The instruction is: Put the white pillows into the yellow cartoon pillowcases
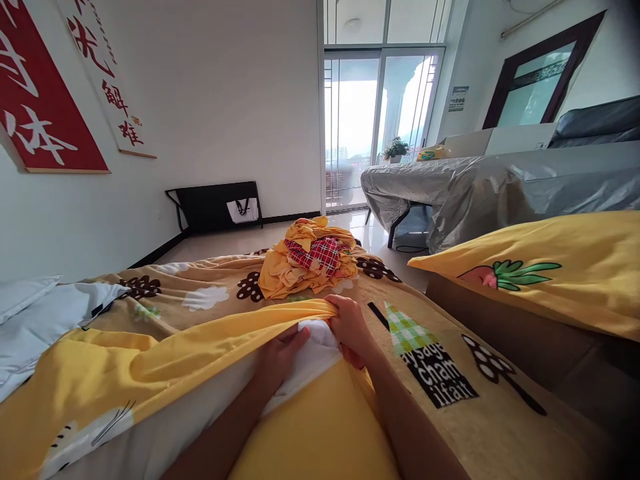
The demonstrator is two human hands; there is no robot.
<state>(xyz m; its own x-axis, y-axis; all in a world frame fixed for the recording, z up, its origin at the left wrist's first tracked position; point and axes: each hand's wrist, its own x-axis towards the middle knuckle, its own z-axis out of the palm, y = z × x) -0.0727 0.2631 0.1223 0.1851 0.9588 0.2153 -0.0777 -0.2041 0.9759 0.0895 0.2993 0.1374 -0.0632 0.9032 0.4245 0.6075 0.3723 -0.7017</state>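
Observation:
A yellow pillowcase [190,333] with a printed white figure lies across the front, its opening spread towards me. Inside the opening, a white pillow [320,340] shows at its corner. My left hand [280,357] reaches into the opening and is closed on the pillow's corner, thumb on top, other fingers mostly hidden. My right hand [353,327] pinches the pillowcase at the right end of its opening, beside that corner. Under all this is a tan patterned blanket [415,313].
A crumpled heap of yellow and red-checked cloth [313,260] sits ahead on the blanket. White pillows [45,320] lie at left. A yellow pillow with a carrot print [550,273] rests on a brown box [480,327] at right. Behind it stands a plastic-covered table [480,180].

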